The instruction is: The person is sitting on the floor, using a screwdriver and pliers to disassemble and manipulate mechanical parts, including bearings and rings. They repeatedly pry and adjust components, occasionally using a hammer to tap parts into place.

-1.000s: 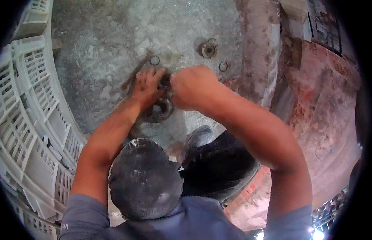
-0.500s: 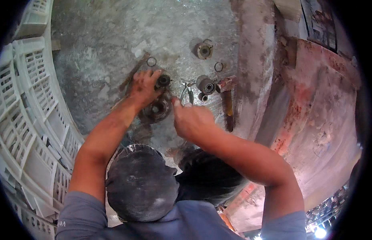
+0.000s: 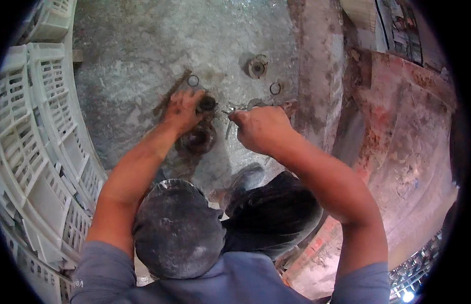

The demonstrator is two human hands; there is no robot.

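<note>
Hands first: since half a second ago our right hand [image 3: 263, 129] has risen from just below the middle of the picture to the centre, and it now covers the round metal part and most of the rusty tool that lay bare right of centre then. Our left hand [image 3: 182, 109] has stayed where it was, left of centre.

We see the left hand with its fingers curled around a small dark round fitting [image 3: 207, 104], gripping it from the left. Just below that fitting sits a larger rusty ring-shaped flange [image 3: 197, 139], dark brown and pitted, lying on the concrete floor [image 3: 144, 45]. Our right hand is closed into a fist around a thin metal tool [image 3: 229, 117], of which only grey prongs stick out to the left, towards the fitting; what kind of tool it is we cannot tell.

White plastic crates [image 3: 38, 152] are stacked along the left edge of the frame; their slotted walls face us, and we cannot see what is in them.

Higher up, right of centre, a round bearing-like part [image 3: 257, 67] lies by itself, with a thin ring [image 3: 275, 88] just below it. Another thin ring [image 3: 193, 80] lies just above our left hand.
</note>
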